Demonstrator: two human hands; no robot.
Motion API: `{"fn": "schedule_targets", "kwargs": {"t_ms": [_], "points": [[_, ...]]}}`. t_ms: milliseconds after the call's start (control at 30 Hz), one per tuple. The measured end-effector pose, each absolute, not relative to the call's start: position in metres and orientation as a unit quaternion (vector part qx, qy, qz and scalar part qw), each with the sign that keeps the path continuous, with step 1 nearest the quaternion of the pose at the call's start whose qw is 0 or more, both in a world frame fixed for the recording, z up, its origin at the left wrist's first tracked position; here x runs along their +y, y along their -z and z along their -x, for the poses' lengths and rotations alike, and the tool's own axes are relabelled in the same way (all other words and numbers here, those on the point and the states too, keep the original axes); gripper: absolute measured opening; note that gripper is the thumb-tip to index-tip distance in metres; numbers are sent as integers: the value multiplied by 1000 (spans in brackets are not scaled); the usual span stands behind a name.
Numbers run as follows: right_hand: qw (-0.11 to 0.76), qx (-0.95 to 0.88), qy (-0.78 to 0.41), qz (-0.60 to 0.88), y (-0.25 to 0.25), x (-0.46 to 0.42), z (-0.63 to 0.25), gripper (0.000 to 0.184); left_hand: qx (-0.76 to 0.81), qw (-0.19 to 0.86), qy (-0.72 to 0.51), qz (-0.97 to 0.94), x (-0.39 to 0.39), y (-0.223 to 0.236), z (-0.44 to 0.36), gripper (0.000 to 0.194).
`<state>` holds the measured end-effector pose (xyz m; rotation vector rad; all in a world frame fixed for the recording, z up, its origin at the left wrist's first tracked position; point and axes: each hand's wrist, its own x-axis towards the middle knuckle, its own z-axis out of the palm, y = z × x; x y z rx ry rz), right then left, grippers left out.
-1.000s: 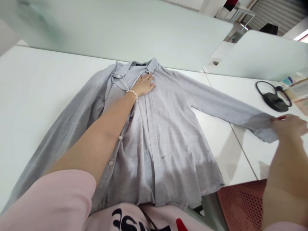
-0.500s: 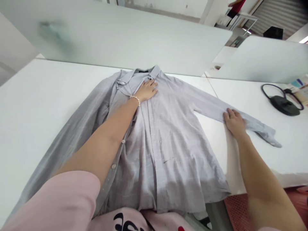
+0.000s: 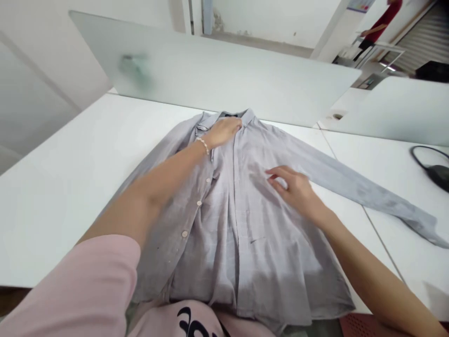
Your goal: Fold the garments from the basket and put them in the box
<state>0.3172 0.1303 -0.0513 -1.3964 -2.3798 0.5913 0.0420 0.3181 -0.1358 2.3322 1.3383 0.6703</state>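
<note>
Grey shirt (image 3: 242,243) lies under a flat left hand (image 3: 224,132), right hand (image 3: 294,191) half-open, seemingly empty, frosted divider (image 3: 210,75) beyond.

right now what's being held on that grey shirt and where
Nothing clearly held: left hand lies on the grey shirt below the collar; right hand curls over its chest, any pinch can't be told.

Left hand (image 3: 226,132) lies on a grey shirt (image 3: 242,243) by the collar; right hand (image 3: 294,191), curled, seemingly touches it.

The left hand (image 3: 226,132) lies palm-down, the right hand (image 3: 293,191) arched with fingers curled.
</note>
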Motion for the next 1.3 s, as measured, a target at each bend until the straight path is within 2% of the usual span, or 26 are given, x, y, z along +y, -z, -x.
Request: {"fn": "schedule_targets", "kwargs": {"t_ms": [133,233,367,500,733,867,967,1067,1167,1300], "points": [[133,-870,-293,374,50,107,-252,15,575,89,-152,-799,323,115,36,38],[103,-867,-336,353,63,113,-224,13,629,83,-80,-769,312,114,72,35],[88,-839,-365,394,81,133,-200,6,646,89,-30,-757,296,122,71,39],[82,-815,-350,455,92,137,-189,16,652,80,-26,-753,297,128,65,49],[64,-830,-268,485,100,119,-184,12,668,145,-95,-724,323,138,97,12],[87,-833,-279,470,102,121,-187,11,708,114,-118,-687,331,141,117,14],[160,-847,-295,411,98,116,-187,16,725,92,-146,-667,335,138,132,16],[217,-869,-319,311,89,95,-179,20,725,76,-136,-671,341,131,141,26],[190,-881,-366,232,84,71,-167,24,705,66,-112,-697,343,123,137,32],[126,-869,-426,217,80,54,-161,32,658,40,-96,-746,335,115,109,29]]}}
